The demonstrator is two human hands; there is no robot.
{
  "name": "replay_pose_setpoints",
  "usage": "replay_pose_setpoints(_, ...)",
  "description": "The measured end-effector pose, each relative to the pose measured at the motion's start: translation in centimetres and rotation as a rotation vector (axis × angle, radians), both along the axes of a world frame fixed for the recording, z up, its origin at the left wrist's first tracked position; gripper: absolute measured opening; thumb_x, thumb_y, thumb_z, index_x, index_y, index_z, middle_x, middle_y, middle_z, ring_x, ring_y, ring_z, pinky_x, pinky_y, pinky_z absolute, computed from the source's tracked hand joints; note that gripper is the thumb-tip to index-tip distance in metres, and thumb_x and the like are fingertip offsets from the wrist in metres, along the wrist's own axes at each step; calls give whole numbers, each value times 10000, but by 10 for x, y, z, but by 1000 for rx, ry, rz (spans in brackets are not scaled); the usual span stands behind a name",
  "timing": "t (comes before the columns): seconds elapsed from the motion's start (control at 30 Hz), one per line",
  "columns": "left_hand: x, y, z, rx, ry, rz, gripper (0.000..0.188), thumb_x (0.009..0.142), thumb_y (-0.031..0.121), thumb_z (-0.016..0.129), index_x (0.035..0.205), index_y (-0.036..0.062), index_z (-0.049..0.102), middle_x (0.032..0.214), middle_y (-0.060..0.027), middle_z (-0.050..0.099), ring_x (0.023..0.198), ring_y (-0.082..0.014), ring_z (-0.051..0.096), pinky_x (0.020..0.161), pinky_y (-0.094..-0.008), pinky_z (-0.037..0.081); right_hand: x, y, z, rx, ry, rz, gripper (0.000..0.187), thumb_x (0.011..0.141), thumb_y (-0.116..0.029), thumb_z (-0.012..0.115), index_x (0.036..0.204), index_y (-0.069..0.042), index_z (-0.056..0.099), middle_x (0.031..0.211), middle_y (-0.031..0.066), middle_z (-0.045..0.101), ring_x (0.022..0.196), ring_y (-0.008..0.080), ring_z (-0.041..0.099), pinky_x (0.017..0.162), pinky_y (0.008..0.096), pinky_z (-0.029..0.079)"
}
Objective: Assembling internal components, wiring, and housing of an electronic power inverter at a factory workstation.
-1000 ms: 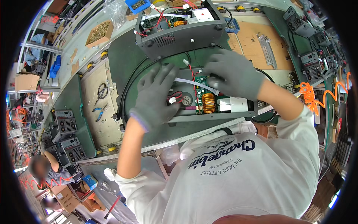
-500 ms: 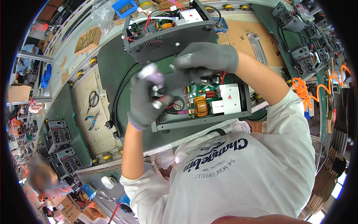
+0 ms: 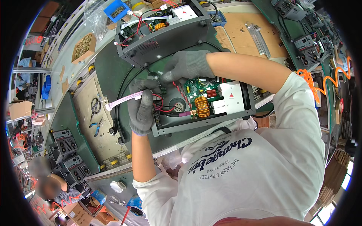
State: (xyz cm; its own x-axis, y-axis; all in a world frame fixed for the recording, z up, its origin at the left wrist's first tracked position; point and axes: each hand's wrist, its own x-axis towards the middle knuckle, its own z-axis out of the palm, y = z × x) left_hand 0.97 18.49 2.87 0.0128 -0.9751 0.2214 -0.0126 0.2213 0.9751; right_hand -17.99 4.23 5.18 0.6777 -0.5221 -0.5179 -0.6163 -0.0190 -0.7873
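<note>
An open dark grey case lies in front of me. In it are a green circuit board, a copper coil and a white box-like cover. My left hand, in a grey glove, is closed at the case's left end. A white and pink ribbon cable runs out leftward from between its fingers. Red wires lie beside that hand, inside the case. My gloved right hand reaches over the far left corner, fingers bent together near a small dark part; what they pinch is hidden.
A second open case stands just beyond. Scissors and blue-handled pliers lie left. Farther back are a cardboard tray of screws and a blue bin. Metal strips lie far right. A black cable crosses the green mat.
My left hand has lowered to the case's left end, and the ribbon cable now sticks out leftward. My right hand has moved left and nearer, to the far left corner.
</note>
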Motion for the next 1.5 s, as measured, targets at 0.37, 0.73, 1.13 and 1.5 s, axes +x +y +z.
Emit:
replay_pose_setpoints(0.37, 4, -2, -15, 10, 205, 50, 494, 986, 450, 636, 1139, -18, 587, 960, -98, 638, 867, -160, 598, 812, -296, 470, 28, 43, 7, -700, 289, 553, 235, 759, -215, 742, 937, -66, 781, 872, 168, 743, 826, 361, 737, 717, 457, 583)
replay_pose_setpoints(0.73, 3, 1, -13, 47, 285, 60, 456, 986, 398, 651, 1149, -23, 588, 997, -129, 669, 893, -182, 624, 834, -319, 485, 32, 46, 2, -727, 308, 601, 231, 746, -229, 701, 955, -144, 755, 820, 131, 701, 817, 350, 712, 702, 481, 558)
replay_pose_setpoints(1.13, 4, 4, -14, 80, 301, 109, 426, 980, 366, 657, 1130, -29, 604, 988, -137, 678, 881, -181, 627, 828, -315, 489, 28, 51, 7, -778, 278, 620, 239, 768, -232, 675, 984, -168, 752, 855, 126, 700, 840, 339, 713, 726, 477, 559)
replay_pose_setpoints(1.5, 4, -5, -12, 46, 166, 148, 551, 977, 428, 645, 1257, -41, 568, 1188, -145, 643, 1092, -213, 605, 1012, -363, 437, 31, 51, -5, -825, 227, 586, 222, 794, -252, 665, 948, -118, 752, 835, 149, 707, 828, 350, 718, 732, 474, 564)
